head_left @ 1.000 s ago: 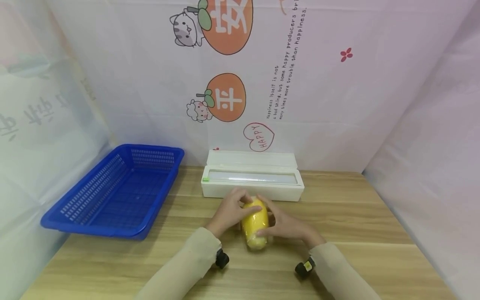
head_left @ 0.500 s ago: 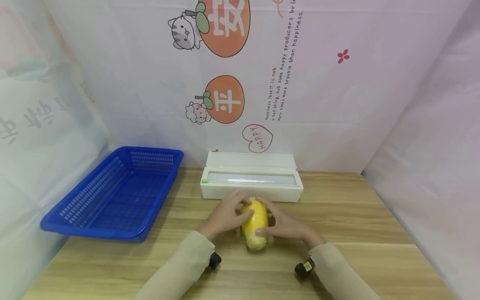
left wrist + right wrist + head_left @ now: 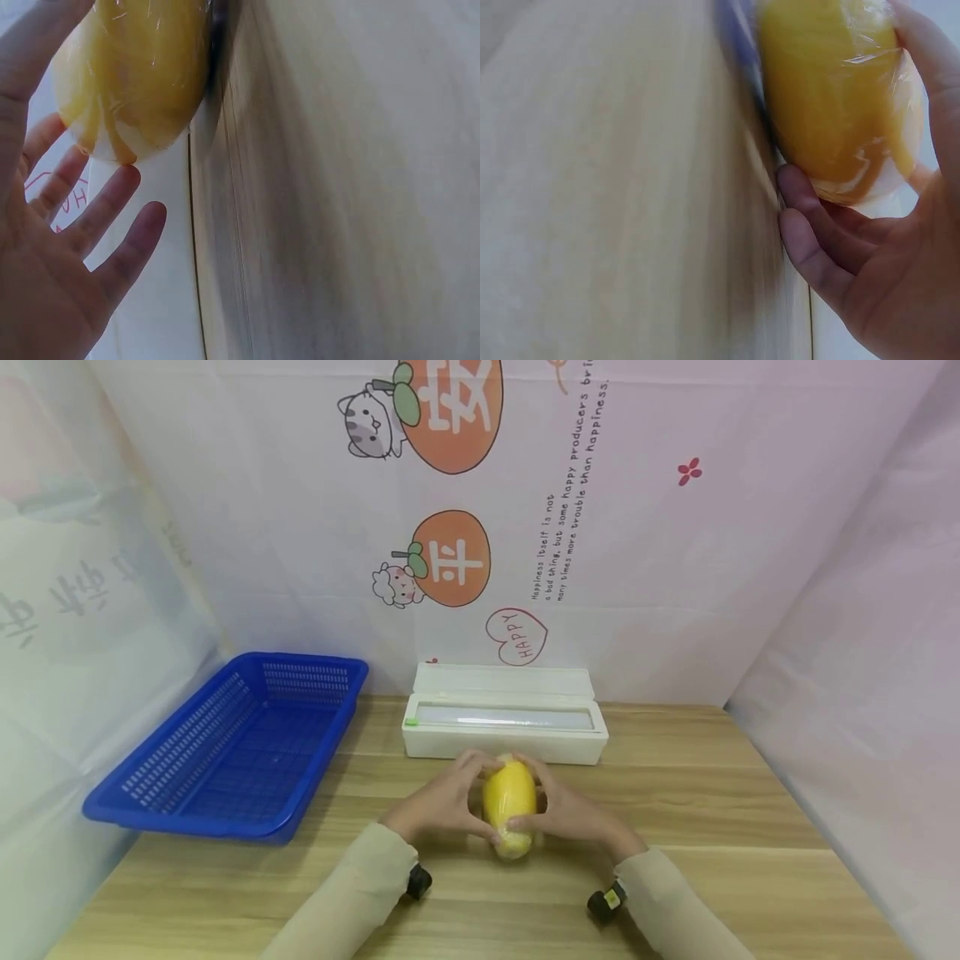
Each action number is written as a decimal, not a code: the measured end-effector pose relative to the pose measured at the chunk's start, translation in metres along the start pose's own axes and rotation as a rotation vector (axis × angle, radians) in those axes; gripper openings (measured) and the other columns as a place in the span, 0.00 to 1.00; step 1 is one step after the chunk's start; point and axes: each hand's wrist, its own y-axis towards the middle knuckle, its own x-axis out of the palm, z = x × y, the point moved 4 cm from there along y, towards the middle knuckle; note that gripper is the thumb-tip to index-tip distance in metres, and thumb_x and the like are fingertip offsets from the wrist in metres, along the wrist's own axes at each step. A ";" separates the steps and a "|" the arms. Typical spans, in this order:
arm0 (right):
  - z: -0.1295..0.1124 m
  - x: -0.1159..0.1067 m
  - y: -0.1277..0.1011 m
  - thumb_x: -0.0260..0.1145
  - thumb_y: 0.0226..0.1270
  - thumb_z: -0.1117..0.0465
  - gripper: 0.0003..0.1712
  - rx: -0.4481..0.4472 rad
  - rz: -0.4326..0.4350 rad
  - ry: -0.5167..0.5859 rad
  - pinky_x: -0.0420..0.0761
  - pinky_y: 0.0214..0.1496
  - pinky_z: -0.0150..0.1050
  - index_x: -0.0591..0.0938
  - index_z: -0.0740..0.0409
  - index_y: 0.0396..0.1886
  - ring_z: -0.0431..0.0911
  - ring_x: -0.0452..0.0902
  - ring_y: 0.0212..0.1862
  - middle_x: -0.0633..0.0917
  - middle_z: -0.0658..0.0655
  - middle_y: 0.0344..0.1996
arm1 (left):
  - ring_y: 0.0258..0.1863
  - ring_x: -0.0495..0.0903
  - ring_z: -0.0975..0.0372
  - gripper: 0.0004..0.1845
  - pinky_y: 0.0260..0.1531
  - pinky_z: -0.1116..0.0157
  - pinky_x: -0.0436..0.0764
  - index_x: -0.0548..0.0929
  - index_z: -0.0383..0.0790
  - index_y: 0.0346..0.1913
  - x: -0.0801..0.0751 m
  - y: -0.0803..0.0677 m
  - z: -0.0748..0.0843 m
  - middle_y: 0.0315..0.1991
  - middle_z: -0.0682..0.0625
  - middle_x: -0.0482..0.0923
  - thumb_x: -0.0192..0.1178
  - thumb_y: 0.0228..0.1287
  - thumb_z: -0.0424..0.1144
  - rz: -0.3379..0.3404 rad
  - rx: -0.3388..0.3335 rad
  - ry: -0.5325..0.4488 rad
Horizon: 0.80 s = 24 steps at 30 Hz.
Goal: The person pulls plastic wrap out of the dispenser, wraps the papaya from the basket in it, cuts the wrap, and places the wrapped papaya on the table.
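Note:
A yellow oblong thing (image 3: 510, 797), wrapped in clear cling film, lies on the table between both hands; its kind is hidden by the wrap. My right hand (image 3: 573, 810) grips its right side, thumb over the near part and fingers round the far end. In the right wrist view, the film is creased over the yellow surface (image 3: 825, 90). My left hand (image 3: 442, 803) is at the left side, thumb low by the near end. Its fingers look spread and nearly straight in the left wrist view, some tips touching or close to the wrapped end (image 3: 150, 82).
Behind the hands stands a white cling film dispenser (image 3: 502, 745), its lid raised. A blue plastic basket (image 3: 288, 827) sits on the left of the wooden table (image 3: 675, 793). Printed white cloth (image 3: 637, 552) hangs at the back and both sides.
The left hand has shifted left, and its thumb has slid from the top of the wrapped yellow thing down toward its near end. The right hand and the thing stay almost in place.

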 end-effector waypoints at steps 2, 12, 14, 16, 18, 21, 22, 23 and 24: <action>-0.003 0.000 -0.001 0.76 0.59 0.46 0.62 -0.009 0.005 -0.002 0.75 0.60 0.51 0.44 0.46 0.81 0.50 0.74 0.59 0.70 0.59 0.64 | 0.63 0.70 0.61 0.54 0.63 0.60 0.72 0.64 0.45 0.71 0.000 0.001 0.001 0.67 0.52 0.60 0.80 0.41 0.59 -0.003 -0.003 -0.019; -0.010 0.001 -0.003 0.71 0.66 0.47 0.56 -0.041 0.006 -0.005 0.74 0.60 0.51 0.45 0.49 0.81 0.50 0.71 0.59 0.70 0.58 0.63 | 0.63 0.68 0.62 0.54 0.64 0.60 0.71 0.63 0.46 0.72 0.000 0.000 0.002 0.68 0.53 0.59 0.79 0.44 0.60 -0.021 -0.036 -0.048; -0.010 0.001 -0.002 0.71 0.66 0.45 0.55 -0.042 0.029 -0.025 0.73 0.60 0.53 0.47 0.47 0.80 0.50 0.71 0.59 0.70 0.57 0.62 | 0.63 0.69 0.62 0.54 0.64 0.60 0.71 0.63 0.46 0.71 0.000 0.001 0.003 0.67 0.53 0.59 0.78 0.44 0.61 -0.014 -0.036 -0.048; -0.009 0.000 -0.001 0.71 0.65 0.44 0.55 -0.047 0.045 -0.047 0.72 0.61 0.55 0.48 0.46 0.81 0.50 0.71 0.59 0.71 0.56 0.63 | 0.63 0.68 0.62 0.54 0.64 0.60 0.71 0.63 0.46 0.71 -0.001 0.000 0.003 0.67 0.53 0.59 0.78 0.44 0.62 -0.009 -0.047 -0.053; -0.006 -0.001 -0.001 0.71 0.65 0.43 0.56 -0.049 0.036 -0.062 0.71 0.62 0.54 0.47 0.45 0.81 0.50 0.71 0.60 0.70 0.56 0.65 | 0.64 0.68 0.62 0.54 0.63 0.59 0.71 0.63 0.47 0.71 -0.001 0.000 0.004 0.67 0.53 0.59 0.78 0.44 0.62 -0.013 -0.060 -0.062; 0.001 -0.002 0.000 0.73 0.64 0.47 0.60 -0.042 -0.035 0.006 0.71 0.63 0.52 0.42 0.44 0.82 0.52 0.70 0.63 0.66 0.58 0.69 | 0.64 0.68 0.61 0.54 0.63 0.58 0.71 0.62 0.47 0.72 -0.001 -0.002 0.005 0.67 0.52 0.59 0.78 0.44 0.62 -0.026 -0.079 -0.091; 0.004 -0.003 0.000 0.74 0.64 0.50 0.62 -0.039 -0.067 0.037 0.72 0.63 0.51 0.39 0.43 0.82 0.53 0.70 0.63 0.65 0.59 0.70 | 0.64 0.68 0.61 0.54 0.63 0.58 0.71 0.62 0.47 0.72 -0.001 -0.002 0.005 0.67 0.52 0.59 0.78 0.45 0.61 -0.028 -0.083 -0.098; 0.006 -0.004 0.000 0.75 0.63 0.52 0.64 -0.035 -0.096 0.064 0.74 0.63 0.49 0.37 0.43 0.82 0.54 0.71 0.63 0.64 0.60 0.71 | 0.64 0.68 0.61 0.53 0.63 0.58 0.71 0.62 0.47 0.72 -0.001 -0.003 0.004 0.66 0.52 0.60 0.78 0.45 0.61 -0.031 -0.088 -0.107; 0.007 -0.004 0.000 0.76 0.62 0.54 0.66 -0.030 -0.122 0.092 0.75 0.62 0.48 0.36 0.43 0.82 0.55 0.71 0.63 0.63 0.61 0.71 | 0.64 0.68 0.61 0.53 0.64 0.58 0.71 0.62 0.47 0.71 -0.001 -0.003 0.004 0.66 0.52 0.60 0.79 0.45 0.60 -0.033 -0.093 -0.116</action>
